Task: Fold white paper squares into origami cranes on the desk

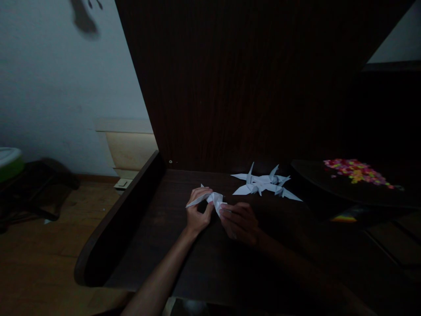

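A white folded-paper crane (215, 198) is between my two hands, just above the dark wooden desk. My left hand (198, 216) grips its left side, with a paper wing sticking out past the fingers. At its right end, my right hand (240, 220) pinches the paper between thumb and fingers. Fine folds are too dim to make out. To the right, several finished-looking white paper cranes (263, 181) lie close together near the back panel, their points turned up and outward.
The desk (158, 219) has a raised side edge (115, 224) on the left and a tall dark panel (230, 87) behind. At right, a pile of small colourful pieces (357, 171) lies on a dark surface. A green-and-white object (11, 164) stands far left.
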A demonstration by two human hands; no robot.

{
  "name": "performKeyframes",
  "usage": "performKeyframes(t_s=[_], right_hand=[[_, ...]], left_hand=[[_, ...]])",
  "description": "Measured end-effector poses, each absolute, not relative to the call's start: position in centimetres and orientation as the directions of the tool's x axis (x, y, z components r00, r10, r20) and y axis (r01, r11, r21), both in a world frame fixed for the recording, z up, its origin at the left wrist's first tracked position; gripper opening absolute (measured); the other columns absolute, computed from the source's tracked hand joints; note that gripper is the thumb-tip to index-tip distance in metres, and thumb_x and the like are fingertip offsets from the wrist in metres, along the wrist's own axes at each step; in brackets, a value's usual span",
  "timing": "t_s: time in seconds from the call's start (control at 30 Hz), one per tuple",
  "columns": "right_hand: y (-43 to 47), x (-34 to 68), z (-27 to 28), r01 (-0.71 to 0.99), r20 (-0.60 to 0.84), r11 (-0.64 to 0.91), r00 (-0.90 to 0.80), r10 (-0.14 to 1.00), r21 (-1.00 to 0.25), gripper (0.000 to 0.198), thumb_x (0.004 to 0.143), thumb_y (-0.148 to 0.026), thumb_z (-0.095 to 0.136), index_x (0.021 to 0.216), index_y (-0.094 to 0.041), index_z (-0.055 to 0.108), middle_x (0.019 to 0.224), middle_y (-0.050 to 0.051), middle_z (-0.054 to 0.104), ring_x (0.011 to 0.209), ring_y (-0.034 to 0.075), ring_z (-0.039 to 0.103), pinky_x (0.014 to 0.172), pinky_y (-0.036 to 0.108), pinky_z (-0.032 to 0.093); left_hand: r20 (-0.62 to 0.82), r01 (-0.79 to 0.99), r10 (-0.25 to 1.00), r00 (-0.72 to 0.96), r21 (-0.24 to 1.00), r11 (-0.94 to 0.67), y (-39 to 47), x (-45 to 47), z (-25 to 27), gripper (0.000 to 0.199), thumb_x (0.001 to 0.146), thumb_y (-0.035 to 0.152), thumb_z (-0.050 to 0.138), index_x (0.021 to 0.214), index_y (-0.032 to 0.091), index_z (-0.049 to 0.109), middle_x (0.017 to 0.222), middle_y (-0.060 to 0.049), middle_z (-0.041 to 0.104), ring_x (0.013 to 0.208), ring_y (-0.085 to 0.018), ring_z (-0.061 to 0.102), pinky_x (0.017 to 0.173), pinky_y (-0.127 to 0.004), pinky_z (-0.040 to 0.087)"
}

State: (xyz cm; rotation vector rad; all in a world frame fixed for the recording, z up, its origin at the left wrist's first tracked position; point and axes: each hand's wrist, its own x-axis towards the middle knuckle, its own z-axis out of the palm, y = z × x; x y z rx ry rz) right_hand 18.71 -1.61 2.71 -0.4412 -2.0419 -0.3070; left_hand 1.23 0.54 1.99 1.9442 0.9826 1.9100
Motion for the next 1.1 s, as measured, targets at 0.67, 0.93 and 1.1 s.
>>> performKeyframes(t_s=[0.67, 0.93, 1.1], right_hand=[[-1.1, 17.3, 5.1, 0.578, 0.945, 0.788, -0.086, 0.317, -0.212, 0.029, 0.076, -0.004, 0.064, 0.098, -0.022, 0.06, 0.084, 0.005, 0.073, 0.076, 0.02, 0.07, 0.069, 0.037, 0.054], [-2.0, 16.6, 5.0, 0.595, 0.914, 0.771, -0.142, 0.379, -0.227, 0.028, 0.076, -0.015, 0.065, 0.103, -0.022, 0.059, 0.089, 0.007, 0.072, 0.08, 0.021, 0.069, 0.074, 0.039, 0.048], [-1.8, 17.6, 4.8, 0.423, 0.861, 0.824, -0.166, 0.481, -0.378, 0.054, 0.081, -0.062, 0.041, 0.108, -0.02, 0.062, 0.101, 0.012, 0.069, 0.091, 0.03, 0.066, 0.081, 0.048, 0.044]], left_hand=[[0.625, 0.364, 0.778, -0.061, 0.74, -0.565, 0.5, 1.6, 2.2, 0.021, 0.08, 0.03, 0.067, 0.096, 0.018, 0.061, 0.091, -0.005, 0.064, 0.086, -0.019, 0.061, 0.079, -0.03, 0.048], [0.619, 0.417, 0.781, -0.085, 0.734, -0.536, 0.7, 1.7, 2.0, 0.02, 0.078, 0.032, 0.069, 0.09, 0.018, 0.063, 0.087, -0.004, 0.064, 0.084, -0.019, 0.06, 0.077, -0.031, 0.048], [0.556, 0.352, 0.828, -0.077, 0.792, -0.499, 1.0, 1.4, 1.9, 0.02, 0.081, 0.031, 0.066, 0.095, 0.017, 0.062, 0.092, -0.006, 0.064, 0.087, -0.02, 0.06, 0.081, -0.032, 0.047]])
